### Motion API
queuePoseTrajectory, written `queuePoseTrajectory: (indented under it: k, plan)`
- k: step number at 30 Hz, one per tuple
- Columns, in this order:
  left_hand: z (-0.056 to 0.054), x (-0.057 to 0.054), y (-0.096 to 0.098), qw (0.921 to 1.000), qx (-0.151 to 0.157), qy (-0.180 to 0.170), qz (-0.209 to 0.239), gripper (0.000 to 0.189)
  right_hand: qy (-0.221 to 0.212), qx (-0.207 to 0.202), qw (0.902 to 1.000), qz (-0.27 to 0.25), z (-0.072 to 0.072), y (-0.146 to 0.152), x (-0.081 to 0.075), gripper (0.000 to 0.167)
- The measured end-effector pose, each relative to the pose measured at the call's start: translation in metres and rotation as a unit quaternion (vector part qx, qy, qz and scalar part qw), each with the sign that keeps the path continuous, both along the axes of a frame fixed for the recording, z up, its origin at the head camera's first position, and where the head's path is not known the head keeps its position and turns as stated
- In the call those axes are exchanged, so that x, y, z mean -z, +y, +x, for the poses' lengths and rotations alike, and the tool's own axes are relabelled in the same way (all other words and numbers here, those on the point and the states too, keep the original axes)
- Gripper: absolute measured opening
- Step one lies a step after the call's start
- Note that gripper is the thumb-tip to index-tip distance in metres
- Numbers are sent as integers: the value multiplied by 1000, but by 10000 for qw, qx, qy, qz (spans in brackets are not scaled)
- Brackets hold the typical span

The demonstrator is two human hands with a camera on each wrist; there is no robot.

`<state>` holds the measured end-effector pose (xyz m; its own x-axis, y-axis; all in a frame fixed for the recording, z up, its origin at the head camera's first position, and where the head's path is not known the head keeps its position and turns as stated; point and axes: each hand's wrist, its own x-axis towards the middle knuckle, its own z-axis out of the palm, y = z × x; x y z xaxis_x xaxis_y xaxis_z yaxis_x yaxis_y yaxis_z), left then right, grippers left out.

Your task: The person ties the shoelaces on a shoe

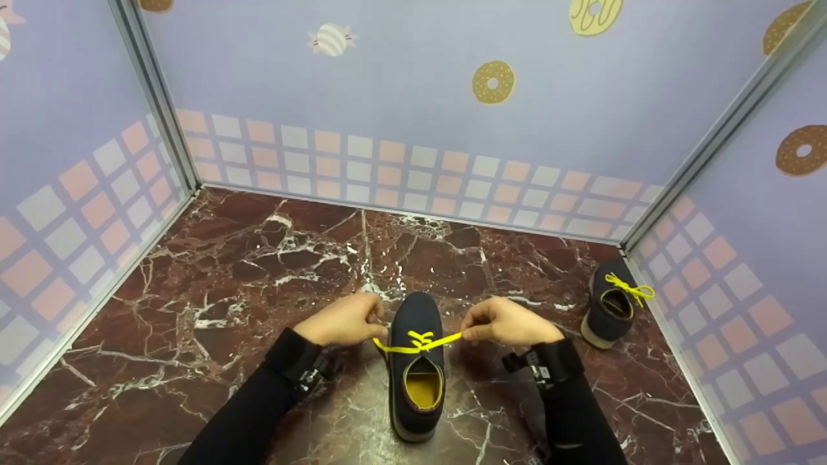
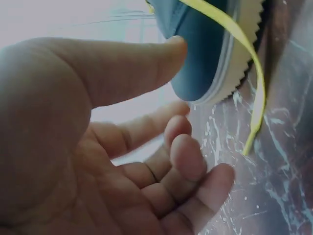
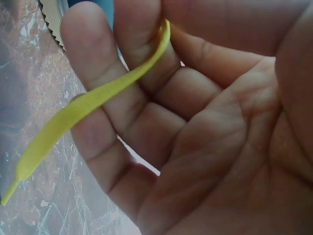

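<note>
A dark navy shoe (image 1: pixel 417 313) with a yellow lining stands upright on the floor between the two hands, its toe pointing away from me. My right hand (image 1: pixel 510 321) pinches one end of the yellow shoelace (image 1: pixel 446 340) and draws it out to the right. In the right wrist view, the tail of that lace (image 3: pixel 83 105) lies across the fingers, its tip hanging free. On the shoe's left, my left hand (image 1: pixel 345 321) holds nothing, thumb and fingers apart. Beside it, the other lace end (image 2: pixel 257 88) droops over the sole's side in the left wrist view.
A second navy shoe (image 1: pixel 610 307), its yellow lace in a bow, stands at the right near the side wall. Lilac panels (image 1: pixel 413 84) with printed sweets enclose the dark red marble floor (image 1: pixel 258 278) at the back and both sides.
</note>
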<state>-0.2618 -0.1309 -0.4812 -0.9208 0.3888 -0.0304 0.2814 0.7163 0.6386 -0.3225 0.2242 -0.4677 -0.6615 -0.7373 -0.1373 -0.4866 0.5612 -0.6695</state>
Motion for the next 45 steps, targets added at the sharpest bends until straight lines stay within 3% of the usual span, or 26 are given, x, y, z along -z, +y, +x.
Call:
queuePoseTrajectory:
  k: [2, 5, 10, 14, 23, 28, 33, 36, 38, 41, 45]
  plan:
    - [2, -2, 1, 9994, -180, -279, 86, 29, -23, 3, 10000, -20, 0, -1, 0, 17]
    - [5, -2, 4, 9949, -155, -936, 339, 43, -54, 7, 10000, -36, 1, -3, 0, 16]
    - [11, 3, 11, 9725, 140, -2211, 714, 48, -53, 31, 10000, -18, 1, -4, 1, 17]
    - [13, 7, 14, 9621, 157, -2537, 984, 50, -45, 4, 10000, -63, 2, -4, 1, 17]
    - [3, 18, 8, 9636, 185, -2250, 1428, 27, -141, -21, 9999, -68, 0, -4, 3, 18]
    - [-1, 19, 5, 9537, -75, -2266, 1975, 15, -107, -21, 9999, -62, 0, -4, 3, 18]
    - [-3, 18, 12, 9484, -481, -1663, 2656, 14, -118, -4, 9999, -105, 1, -5, 2, 17]
    - [-3, 18, 18, 9389, -692, -1394, 3069, 16, -185, -14, 9997, -145, 2, -5, 2, 16]
    - [-4, 20, 20, 9302, -847, -1357, 3304, 15, -221, -14, 9996, -157, 2, -6, 2, 16]
    - [-4, 22, 22, 9069, -859, -1600, 3802, 14, -222, -3, 9996, -146, 2, -6, 1, 16]
    - [-6, 26, 23, 8571, -716, -2380, 4512, 18, -189, -11, 9997, -121, 1, -6, 2, 16]
